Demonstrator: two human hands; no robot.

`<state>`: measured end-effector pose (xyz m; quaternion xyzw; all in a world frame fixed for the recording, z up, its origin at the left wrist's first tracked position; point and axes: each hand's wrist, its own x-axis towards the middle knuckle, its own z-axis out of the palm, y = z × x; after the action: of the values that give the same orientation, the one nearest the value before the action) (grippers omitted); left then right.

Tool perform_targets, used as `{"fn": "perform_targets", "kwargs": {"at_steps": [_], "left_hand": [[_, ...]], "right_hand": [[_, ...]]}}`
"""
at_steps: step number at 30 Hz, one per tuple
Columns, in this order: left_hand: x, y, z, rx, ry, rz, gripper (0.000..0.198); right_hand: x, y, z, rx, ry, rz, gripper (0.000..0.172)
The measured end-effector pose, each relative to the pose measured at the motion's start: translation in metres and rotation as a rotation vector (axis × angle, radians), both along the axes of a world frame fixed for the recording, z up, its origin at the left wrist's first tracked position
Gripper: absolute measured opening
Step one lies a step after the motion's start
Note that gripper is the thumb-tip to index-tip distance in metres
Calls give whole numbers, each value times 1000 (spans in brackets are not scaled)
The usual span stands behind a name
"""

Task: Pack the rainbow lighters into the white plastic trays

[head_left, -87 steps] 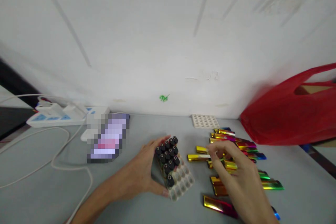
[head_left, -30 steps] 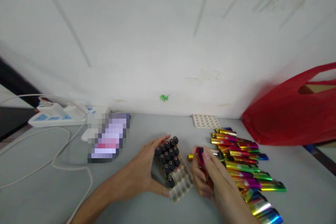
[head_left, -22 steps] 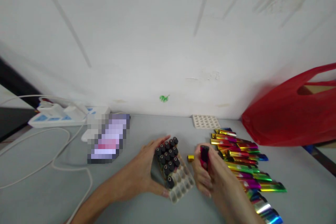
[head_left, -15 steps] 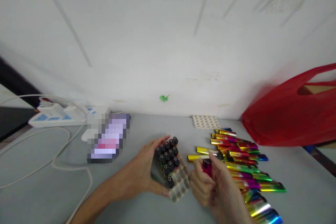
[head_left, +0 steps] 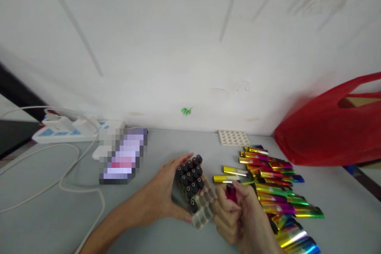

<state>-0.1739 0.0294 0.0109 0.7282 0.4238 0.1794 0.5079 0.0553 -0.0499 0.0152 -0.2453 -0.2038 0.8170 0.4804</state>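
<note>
My left hand (head_left: 160, 198) grips a white cell tray (head_left: 205, 211) tilted up off the table; black-capped pieces (head_left: 191, 175) fill its upper cells and the lower cells are bare. My right hand (head_left: 238, 216) sits just right of the tray, fingers closed around a shiny red-pink tube with a black end (head_left: 231, 191), held upright close to the tray's edge. A heap of shiny gold and rainbow tubes (head_left: 274, 184) lies on the table right of both hands.
A second white cell tray (head_left: 233, 137) lies by the wall. A red plastic bag (head_left: 330, 127) fills the right side. At left are a blurred-out object (head_left: 122, 156), a white power strip (head_left: 65, 131) and a looping white cable (head_left: 59, 182) on the grey table (head_left: 44, 214).
My right hand left the heap holding one red-pink tube, brought it beside the tray and lowered it toward me. My left hand and the tray stayed put.
</note>
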Motion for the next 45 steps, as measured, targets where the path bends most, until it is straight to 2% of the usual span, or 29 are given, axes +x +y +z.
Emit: {"fn": "perform_targets", "kwargs": {"at_steps": [6,11,20,26,33,37,39,41,45], "left_hand": [[0,-1,-1,-4,-31,-1,140],[2,-1,2,-5,-8,14,141],[0,0,1,-9,-7,-2,143],[1,0,3,1,1,4,140],[0,-1,3,-1,-3,-7,138],[1,-1,3,11,-11,-15,138],[1,-1,3,15,-16,-17,138],[2,-1,3,13,-14,-14,139],[2,-1,3,-18,-26,-15,139]], "right_hand": [[-1,-1,-1,-32,-17,3,65],[-1,0,1,-25,-46,-50,63],[1,2,-5,-11,-91,-15,69],[-2,1,-2,14,-120,-59,68],[-2,-1,-10,-16,-119,-90,65],[-2,-1,-16,-23,-204,-72,64],[-3,-3,-18,54,-261,-106,59],[-5,-5,-15,204,-370,-189,53],[-3,-9,-3,451,-735,-327,46]]}}
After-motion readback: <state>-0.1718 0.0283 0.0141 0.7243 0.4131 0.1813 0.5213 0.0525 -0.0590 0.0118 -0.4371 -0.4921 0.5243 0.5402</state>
